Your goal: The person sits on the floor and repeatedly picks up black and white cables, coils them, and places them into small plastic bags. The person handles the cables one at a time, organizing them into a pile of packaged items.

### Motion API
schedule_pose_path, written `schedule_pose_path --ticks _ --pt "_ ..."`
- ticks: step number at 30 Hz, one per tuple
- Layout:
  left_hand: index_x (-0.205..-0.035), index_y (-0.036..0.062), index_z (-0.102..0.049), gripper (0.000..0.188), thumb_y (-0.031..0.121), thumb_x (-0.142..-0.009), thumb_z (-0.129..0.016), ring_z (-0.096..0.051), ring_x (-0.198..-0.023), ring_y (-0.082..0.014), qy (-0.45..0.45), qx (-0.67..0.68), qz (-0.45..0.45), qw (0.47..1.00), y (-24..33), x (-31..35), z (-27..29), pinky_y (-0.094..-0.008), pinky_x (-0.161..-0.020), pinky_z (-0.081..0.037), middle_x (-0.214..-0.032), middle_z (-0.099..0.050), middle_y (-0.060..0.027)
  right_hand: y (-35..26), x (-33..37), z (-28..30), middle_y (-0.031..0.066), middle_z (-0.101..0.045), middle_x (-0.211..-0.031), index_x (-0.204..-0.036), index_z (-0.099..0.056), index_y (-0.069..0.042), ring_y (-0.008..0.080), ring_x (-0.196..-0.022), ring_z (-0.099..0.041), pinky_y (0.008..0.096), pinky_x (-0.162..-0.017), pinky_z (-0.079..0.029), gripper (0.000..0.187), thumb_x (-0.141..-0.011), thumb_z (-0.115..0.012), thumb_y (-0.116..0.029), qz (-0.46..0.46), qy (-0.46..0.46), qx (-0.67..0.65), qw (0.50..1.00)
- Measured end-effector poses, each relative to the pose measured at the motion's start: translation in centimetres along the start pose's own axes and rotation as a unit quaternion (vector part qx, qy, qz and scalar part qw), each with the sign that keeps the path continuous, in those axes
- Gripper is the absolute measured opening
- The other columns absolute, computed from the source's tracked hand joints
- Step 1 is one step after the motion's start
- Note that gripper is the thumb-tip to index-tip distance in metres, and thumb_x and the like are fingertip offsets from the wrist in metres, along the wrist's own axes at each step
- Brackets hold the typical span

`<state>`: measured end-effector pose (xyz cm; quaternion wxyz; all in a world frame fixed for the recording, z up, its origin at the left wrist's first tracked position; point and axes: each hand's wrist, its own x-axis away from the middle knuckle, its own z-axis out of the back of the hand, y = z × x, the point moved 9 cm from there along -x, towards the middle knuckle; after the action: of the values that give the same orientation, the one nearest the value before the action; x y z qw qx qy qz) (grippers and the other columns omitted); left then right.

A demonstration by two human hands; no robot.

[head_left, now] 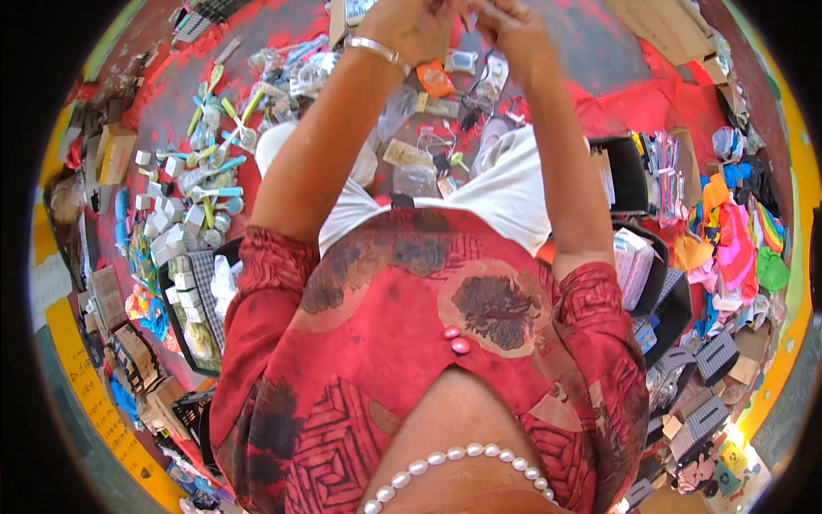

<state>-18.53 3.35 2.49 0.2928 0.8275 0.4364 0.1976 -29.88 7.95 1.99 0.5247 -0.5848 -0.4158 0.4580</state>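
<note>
At the upper edge, my left hand (413, 26), below a silver bangle (378, 51), meets my right hand (515, 34). Both have their fingers closed and drawn together, partly cut off by the picture's edge. Something small and dark (468, 22) shows between them, too small to name. Just below the hands lie an orange packet (435, 79), a clear bag with a white item (461, 62), and a bagged white cable (492, 77). Nearer to me, between my legs, are a clear plastic bag (414, 181) and a green-tipped cable (456, 160).
Bagged spoons and brushes (205, 184) and small white boxes (167, 218) cover the red floor at left. Baskets (193, 317) stand beside me there. At right are black bins (629, 176), coloured balloon-like pieces (735, 236) and cardboard (655, 30).
</note>
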Motion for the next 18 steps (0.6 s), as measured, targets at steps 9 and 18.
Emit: schedule_pose_path --ticks 9,18 --pt "-0.092 -0.0015 -0.058 0.011 0.005 -0.083 -0.057 -0.060 -0.085 -0.0156 -0.080 -0.052 0.064 0.993 -1.1 3.9 2.8 -0.0242 -0.078 -0.050 -0.090 -0.060 -0.0080 0.1 1.6 -1.0 -0.0072 -0.050 -0.061 -0.083 -0.064 -0.006 -0.0005 -0.050 -0.038 0.0143 -0.044 -0.026 0.009 -0.081 -0.062 -0.014 0.030 -0.040 -0.063 0.997" --pt "-0.092 -0.0009 -0.059 0.010 0.003 -0.082 -0.058 -0.061 -0.081 -0.0146 -0.033 -0.022 -0.027 0.999 -0.3 4.1 4.5 -0.0260 -0.078 -0.051 -0.089 -0.061 -0.0066 3.4 3.8 -5.7 -0.0037 -0.051 -0.060 -0.081 -0.062 -0.005 0.0032 -0.054 -0.045 0.0178 -0.048 -0.034 0.019 -0.087 -0.053 -0.020 -0.021 -0.134 -0.077 0.988"
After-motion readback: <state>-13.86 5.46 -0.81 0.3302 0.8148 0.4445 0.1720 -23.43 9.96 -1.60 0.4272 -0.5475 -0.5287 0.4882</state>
